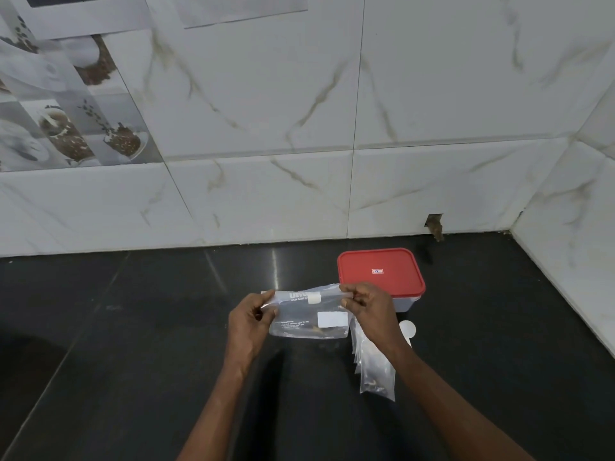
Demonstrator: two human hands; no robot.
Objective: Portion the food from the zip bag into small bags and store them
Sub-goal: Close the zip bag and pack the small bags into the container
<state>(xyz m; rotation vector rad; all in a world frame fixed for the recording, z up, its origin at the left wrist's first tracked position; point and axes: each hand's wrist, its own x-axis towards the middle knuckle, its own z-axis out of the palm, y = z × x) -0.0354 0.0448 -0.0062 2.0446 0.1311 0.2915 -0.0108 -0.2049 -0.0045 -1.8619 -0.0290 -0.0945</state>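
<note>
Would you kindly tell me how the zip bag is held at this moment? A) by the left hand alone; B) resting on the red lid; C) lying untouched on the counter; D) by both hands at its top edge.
D: the left hand and the right hand each pinch one end of the top edge of the zip bag.

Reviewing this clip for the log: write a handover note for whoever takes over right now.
Left hand pinches the zip bag at its top left corner; right hand pinches its top right corner, bag held above the counter.
Small bags lie piled beside the right forearm, bits of food inside.
Red-lidded container sits closed behind.
Zip bag looks nearly empty, so portioning seems mostly done.
Left: store the small bags.
</note>
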